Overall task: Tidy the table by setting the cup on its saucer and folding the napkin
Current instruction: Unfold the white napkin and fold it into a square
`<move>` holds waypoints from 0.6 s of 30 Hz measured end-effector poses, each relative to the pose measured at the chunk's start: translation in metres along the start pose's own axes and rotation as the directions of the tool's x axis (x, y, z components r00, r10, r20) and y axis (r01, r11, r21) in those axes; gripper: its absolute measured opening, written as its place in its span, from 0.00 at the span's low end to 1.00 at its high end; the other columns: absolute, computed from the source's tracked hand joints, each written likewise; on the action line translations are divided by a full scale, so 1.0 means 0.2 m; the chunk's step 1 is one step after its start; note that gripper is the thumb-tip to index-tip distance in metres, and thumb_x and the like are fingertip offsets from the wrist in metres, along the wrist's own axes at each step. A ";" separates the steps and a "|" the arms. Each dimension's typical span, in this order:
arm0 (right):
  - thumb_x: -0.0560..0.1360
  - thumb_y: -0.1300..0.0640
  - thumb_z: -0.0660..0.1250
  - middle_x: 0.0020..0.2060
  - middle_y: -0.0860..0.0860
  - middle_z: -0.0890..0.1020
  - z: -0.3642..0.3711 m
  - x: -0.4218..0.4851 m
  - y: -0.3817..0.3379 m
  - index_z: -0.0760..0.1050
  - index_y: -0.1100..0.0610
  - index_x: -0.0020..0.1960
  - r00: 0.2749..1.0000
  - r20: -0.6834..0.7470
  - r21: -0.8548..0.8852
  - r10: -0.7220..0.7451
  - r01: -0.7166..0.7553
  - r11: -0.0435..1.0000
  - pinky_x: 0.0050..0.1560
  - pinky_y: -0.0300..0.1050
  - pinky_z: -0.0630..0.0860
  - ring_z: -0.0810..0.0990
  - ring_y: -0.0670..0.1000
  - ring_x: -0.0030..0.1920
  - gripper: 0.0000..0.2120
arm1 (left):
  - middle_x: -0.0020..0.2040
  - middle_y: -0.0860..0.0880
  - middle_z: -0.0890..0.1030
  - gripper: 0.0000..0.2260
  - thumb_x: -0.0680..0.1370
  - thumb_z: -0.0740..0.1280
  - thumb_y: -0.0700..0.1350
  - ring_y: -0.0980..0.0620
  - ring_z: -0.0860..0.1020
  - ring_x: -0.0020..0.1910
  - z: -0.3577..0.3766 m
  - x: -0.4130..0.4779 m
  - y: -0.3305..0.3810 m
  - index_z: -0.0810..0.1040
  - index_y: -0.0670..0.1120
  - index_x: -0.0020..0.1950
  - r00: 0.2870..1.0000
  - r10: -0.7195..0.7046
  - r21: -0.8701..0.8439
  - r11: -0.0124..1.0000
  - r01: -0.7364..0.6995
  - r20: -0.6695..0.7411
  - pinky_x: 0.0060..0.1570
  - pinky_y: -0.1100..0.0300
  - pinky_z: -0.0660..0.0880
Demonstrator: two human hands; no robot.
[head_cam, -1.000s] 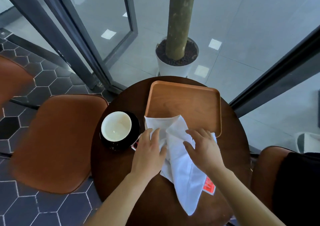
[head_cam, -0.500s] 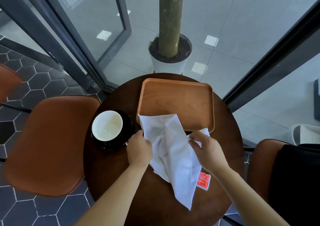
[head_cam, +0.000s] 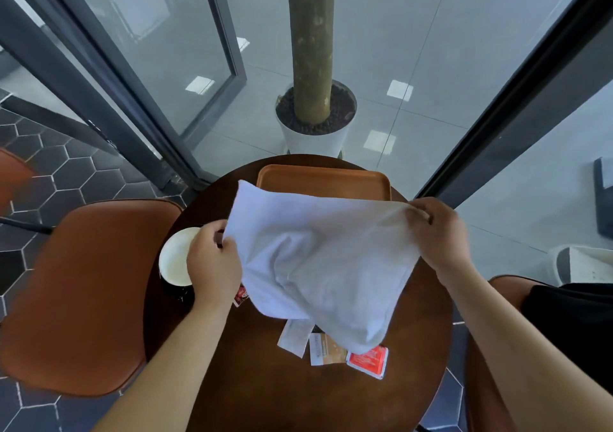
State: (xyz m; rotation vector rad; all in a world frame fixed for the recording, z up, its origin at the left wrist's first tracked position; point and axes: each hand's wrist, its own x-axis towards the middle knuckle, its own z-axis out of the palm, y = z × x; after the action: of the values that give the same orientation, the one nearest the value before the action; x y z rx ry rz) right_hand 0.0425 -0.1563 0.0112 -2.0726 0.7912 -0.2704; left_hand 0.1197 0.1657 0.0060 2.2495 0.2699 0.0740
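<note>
A white cloth napkin (head_cam: pixel 318 259) hangs spread in the air over the round dark wooden table (head_cam: pixel 265 398). My left hand (head_cam: pixel 212 262) pinches its left edge and my right hand (head_cam: pixel 438 232) pinches its right corner, so the cloth is stretched between them. A white cup (head_cam: pixel 174 255) stands at the table's left on a black saucer (head_cam: pixel 175 290); my left hand hides part of both.
A wooden tray (head_cam: pixel 321 179) lies at the table's far side, partly behind the napkin. Several small packets (head_cam: pixel 331 348) lie under the cloth near the middle. Brown chairs (head_cam: pixel 76 292) stand left and right. A potted trunk (head_cam: pixel 311 116) stands behind glass.
Both hands have lifted the crumpled napkin off the table and pulled apart, spreading it wide in the air. Packets that lay beneath it now show.
</note>
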 end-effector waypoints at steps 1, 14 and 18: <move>0.77 0.54 0.64 0.37 0.40 0.81 0.02 0.06 0.03 0.80 0.45 0.48 0.999 0.021 -0.040 0.028 -0.027 0.999 0.34 0.40 0.72 0.81 0.45 0.43 0.07 | 0.56 0.45 0.83 0.12 0.80 0.62 0.39 0.48 0.78 0.53 0.02 0.02 0.01 0.78 0.45 0.62 1.000 0.029 0.034 0.999 -0.029 0.000 0.50 0.53 0.74; 0.75 0.40 0.69 0.32 0.49 0.85 0.05 -0.46 0.32 0.82 0.51 0.41 0.902 0.240 -0.001 0.358 -0.369 0.930 0.43 0.56 0.83 0.85 0.49 0.33 0.15 | 0.69 0.46 0.70 0.24 0.77 0.70 0.39 0.47 0.76 0.63 0.03 -0.47 -0.14 0.69 0.46 0.73 0.991 0.010 0.109 0.994 -0.025 0.134 0.60 0.52 0.76; 0.73 0.36 0.68 0.32 0.49 0.85 0.14 -0.58 0.23 0.84 0.56 0.36 0.808 0.439 -0.005 0.393 -0.435 0.900 0.37 0.43 0.82 0.84 0.48 0.31 0.23 | 0.58 0.52 0.78 0.23 0.79 0.69 0.46 0.53 0.80 0.55 0.04 -0.54 -0.19 0.69 0.47 0.72 0.949 -0.222 0.040 0.975 0.219 0.223 0.52 0.60 0.77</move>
State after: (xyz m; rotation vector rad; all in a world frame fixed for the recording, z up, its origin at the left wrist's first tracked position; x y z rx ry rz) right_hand -0.0545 -0.0850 -0.0307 -1.7163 0.9051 0.3801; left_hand 0.0094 0.1590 -0.0247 2.2037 0.3968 -0.3027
